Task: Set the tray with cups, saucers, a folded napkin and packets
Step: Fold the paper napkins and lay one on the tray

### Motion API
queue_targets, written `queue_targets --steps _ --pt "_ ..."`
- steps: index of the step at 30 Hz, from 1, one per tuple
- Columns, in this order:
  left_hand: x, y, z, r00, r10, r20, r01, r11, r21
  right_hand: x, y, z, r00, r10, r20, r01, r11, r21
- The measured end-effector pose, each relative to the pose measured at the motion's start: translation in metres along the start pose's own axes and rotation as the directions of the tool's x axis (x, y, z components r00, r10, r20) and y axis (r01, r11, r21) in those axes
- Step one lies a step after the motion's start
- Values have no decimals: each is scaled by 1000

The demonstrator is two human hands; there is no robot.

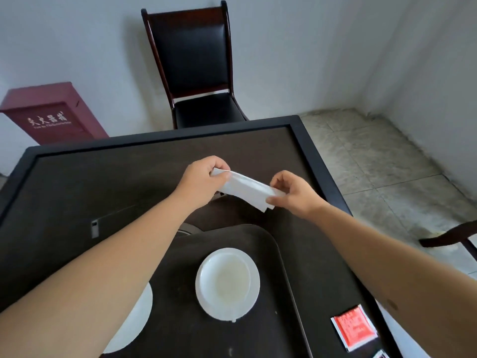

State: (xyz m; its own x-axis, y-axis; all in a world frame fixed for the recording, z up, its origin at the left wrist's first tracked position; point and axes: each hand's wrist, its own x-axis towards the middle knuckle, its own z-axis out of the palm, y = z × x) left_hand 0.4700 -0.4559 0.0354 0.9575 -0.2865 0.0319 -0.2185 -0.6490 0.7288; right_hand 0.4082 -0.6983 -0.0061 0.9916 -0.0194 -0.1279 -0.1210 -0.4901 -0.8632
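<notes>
A white napkin (247, 191) hangs in the air above the dark table, stretched between both hands. My left hand (204, 180) pinches its left end and my right hand (294, 193) pinches its right end. Below them lies a dark tray (268, 244) with a white saucer (227, 282) on it. A second white saucer (136, 321) shows partly under my left forearm. A red packet (353, 326) lies on the table right of the tray, and the corner of another packet (380, 354) shows at the bottom edge. No cup is in view.
The dark table (103, 182) has a raised black rim. A black chair (196, 65) stands behind it against the wall, a red box (51, 115) sits on the floor at the left, and another chair's arm (449, 237) shows at the right.
</notes>
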Motion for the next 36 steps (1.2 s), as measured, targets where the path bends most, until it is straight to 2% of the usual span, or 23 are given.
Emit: queue_targets --steps 3,7,13,15,17,20,22,26,30,33,36 --pt "-37 41 -31 998 52 43 -53 998 16 -47 -29 -15 999 -25 30 24 999 26" --pt "-101 99 -76 994 95 54 -95 995 -7 -112 -78 -32 990 -141 -16 135 971 -197" --pt "-195 163 -133 996 91 20 -90 995 -45 -215 -150 -31 927 -360 -108 307 891 -334" --pt "-224 172 -144 996 90 15 -88 992 -89 -243 -163 -32 919 -375 -121 329 899 -288" --pt "-253 175 -150 997 71 4 -70 988 -134 -268 -172 -34 938 -336 -90 319 934 -163" --pt "-294 172 -149 1000 19 -11 -21 982 -188 -302 -184 -35 981 -186 47 182 979 88" --pt "-319 167 -147 1000 -17 -13 14 976 -217 -320 -186 -30 984 -132 118 109 977 185" --pt "-362 155 -142 994 -110 -12 104 962 -252 -345 -178 -11 979 -158 127 149 985 83" --pt "-394 150 -136 982 -185 -39 166 942 -293 -366 -170 9 967 -173 189 148 979 141" --pt "-410 147 -135 972 -229 -52 201 925 -323 -373 -170 24 947 -232 221 224 973 64" --pt "-424 145 -137 967 -250 -60 221 929 -297 -374 -171 39 935 -242 260 235 970 58"
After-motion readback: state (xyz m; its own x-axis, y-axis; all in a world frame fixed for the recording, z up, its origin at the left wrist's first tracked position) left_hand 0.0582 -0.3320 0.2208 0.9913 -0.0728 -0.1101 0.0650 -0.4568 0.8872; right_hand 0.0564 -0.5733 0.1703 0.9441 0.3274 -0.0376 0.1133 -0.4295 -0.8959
